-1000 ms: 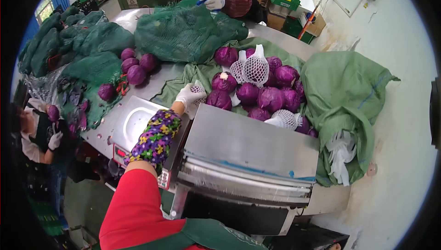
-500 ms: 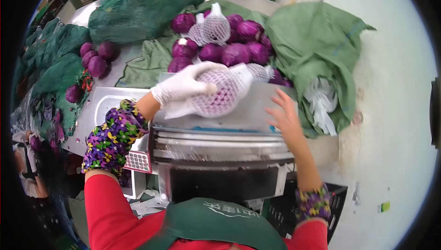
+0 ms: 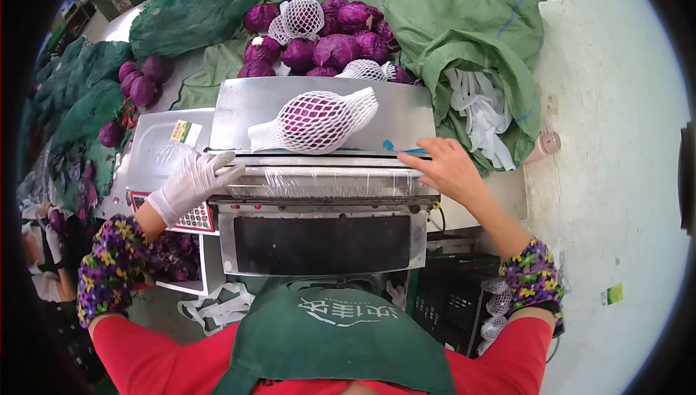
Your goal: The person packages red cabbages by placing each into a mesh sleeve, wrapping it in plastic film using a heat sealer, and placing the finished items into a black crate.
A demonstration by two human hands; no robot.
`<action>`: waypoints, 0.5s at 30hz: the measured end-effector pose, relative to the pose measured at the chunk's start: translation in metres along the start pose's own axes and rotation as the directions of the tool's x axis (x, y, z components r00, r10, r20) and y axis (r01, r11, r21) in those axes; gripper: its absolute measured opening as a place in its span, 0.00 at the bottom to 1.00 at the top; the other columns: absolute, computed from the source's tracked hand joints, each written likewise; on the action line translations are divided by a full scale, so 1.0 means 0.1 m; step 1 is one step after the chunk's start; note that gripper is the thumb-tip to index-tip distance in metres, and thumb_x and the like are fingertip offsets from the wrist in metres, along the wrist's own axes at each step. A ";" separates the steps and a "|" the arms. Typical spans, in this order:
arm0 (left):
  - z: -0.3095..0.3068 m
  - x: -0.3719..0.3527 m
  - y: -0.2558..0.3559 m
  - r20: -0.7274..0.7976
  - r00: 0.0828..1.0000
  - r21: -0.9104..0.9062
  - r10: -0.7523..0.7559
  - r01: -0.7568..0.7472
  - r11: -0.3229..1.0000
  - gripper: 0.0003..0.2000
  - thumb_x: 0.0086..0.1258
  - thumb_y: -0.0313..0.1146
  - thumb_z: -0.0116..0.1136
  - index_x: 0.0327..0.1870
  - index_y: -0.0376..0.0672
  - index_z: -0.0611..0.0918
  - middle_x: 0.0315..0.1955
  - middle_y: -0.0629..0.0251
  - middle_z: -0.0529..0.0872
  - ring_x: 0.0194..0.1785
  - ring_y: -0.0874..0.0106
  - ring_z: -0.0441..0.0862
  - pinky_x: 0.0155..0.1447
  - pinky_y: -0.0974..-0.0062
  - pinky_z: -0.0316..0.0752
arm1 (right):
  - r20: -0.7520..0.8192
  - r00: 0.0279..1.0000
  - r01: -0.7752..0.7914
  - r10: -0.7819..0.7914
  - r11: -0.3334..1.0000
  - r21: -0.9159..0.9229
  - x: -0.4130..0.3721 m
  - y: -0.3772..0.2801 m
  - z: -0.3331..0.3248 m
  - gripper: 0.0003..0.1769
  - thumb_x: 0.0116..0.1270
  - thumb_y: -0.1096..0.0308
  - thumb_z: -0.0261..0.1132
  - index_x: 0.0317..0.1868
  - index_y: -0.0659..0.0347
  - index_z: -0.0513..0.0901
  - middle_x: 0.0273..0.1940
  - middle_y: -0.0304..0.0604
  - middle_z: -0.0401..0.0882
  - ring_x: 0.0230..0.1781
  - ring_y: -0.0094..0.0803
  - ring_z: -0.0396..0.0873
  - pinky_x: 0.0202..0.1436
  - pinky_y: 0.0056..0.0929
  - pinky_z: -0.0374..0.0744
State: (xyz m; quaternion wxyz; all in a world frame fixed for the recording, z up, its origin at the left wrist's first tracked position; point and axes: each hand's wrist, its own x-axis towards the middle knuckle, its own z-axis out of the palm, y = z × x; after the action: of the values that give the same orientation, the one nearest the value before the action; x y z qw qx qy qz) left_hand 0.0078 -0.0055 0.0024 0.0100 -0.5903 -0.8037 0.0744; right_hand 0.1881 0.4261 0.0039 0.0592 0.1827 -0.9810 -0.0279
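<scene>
Head view, looking down: a purple cabbage (image 3: 315, 121) in a white foam net lies at 11 o'clock from the centre, on a sloping steel plate (image 3: 239, 97) above a roll of clear film (image 3: 319, 183). Neither hand touches it. The net's gathered ends point to 8 and 2 o'clock.

At 9 o'clock, the gloved left hand (image 3: 185, 186) is at the film's left end, fingers curled; whether its grip is pinching film I cannot tell. At 3 o'clock, the bare right hand (image 3: 446, 170) is by the film's right end, its grip apart, fingers spread from the thumb.

At 10 o'clock is a scale (image 3: 156, 150) with a label (image 3: 186, 132) on it. A heap (image 3: 337, 50) of cabbages, a few netted, sits on the bench (image 3: 175, 84) at 12 o'clock; a green sack (image 3: 471, 25) bulges at 1 o'clock. At 6 o'clock is a black pad (image 3: 322, 244).

The cabbage is round and unheld, so a knock to the plate could roll it down onto the film. Film raised by one side only would probably skew, crease or cling to itself, and it may stick to the glove. A loose net end could snag passing fingers.
</scene>
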 end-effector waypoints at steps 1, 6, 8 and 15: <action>0.04 -0.01 -0.01 -0.065 0.995 0.074 0.074 -0.069 0.995 0.18 0.58 0.34 0.58 0.52 0.51 0.78 0.48 0.62 0.78 0.42 0.65 0.81 0.46 0.65 0.75 | 0.081 0.991 0.109 -0.103 0.992 -0.071 -0.02 0.03 0.09 0.30 0.51 0.63 0.68 0.58 0.36 0.74 0.48 0.39 0.73 0.49 0.37 0.74 0.49 0.41 0.73; 0.33 0.39 0.12 -0.168 0.966 -0.108 0.196 -0.216 0.971 0.13 0.59 0.31 0.55 0.46 0.48 0.80 0.51 0.62 0.79 0.40 0.66 0.83 0.41 0.67 0.77 | -0.056 0.969 0.246 -0.240 0.955 0.168 0.32 -0.24 0.50 0.09 0.58 0.71 0.62 0.39 0.53 0.73 0.41 0.42 0.73 0.38 0.32 0.77 0.31 0.28 0.74; 0.40 0.37 0.26 -0.302 0.952 -0.433 -0.055 -0.085 0.897 0.07 0.64 0.27 0.52 0.42 0.45 0.79 0.49 0.62 0.81 0.36 0.70 0.83 0.38 0.70 0.78 | 0.113 0.994 -0.071 0.008 0.822 0.565 0.29 -0.36 0.36 0.06 0.62 0.72 0.59 0.39 0.55 0.73 0.38 0.43 0.74 0.34 0.33 0.79 0.30 0.29 0.75; -0.31 -0.07 0.26 -0.450 0.686 -0.813 -0.572 -0.050 0.581 0.09 0.66 0.23 0.59 0.46 0.33 0.77 0.50 0.46 0.82 0.54 0.60 0.82 0.59 0.66 0.75 | 0.080 0.926 -0.168 0.368 0.214 0.962 0.50 -0.22 -0.61 0.02 0.69 0.78 0.53 0.40 0.63 0.70 0.35 0.51 0.79 0.36 0.35 0.85 0.42 0.30 0.81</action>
State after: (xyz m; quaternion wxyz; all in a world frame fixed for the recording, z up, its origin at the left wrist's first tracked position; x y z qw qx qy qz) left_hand 0.0373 -0.0012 0.0306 0.0582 -0.3813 -0.7756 -0.4996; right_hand 0.1573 0.3858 0.0680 0.0219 0.0097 -0.8036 0.5947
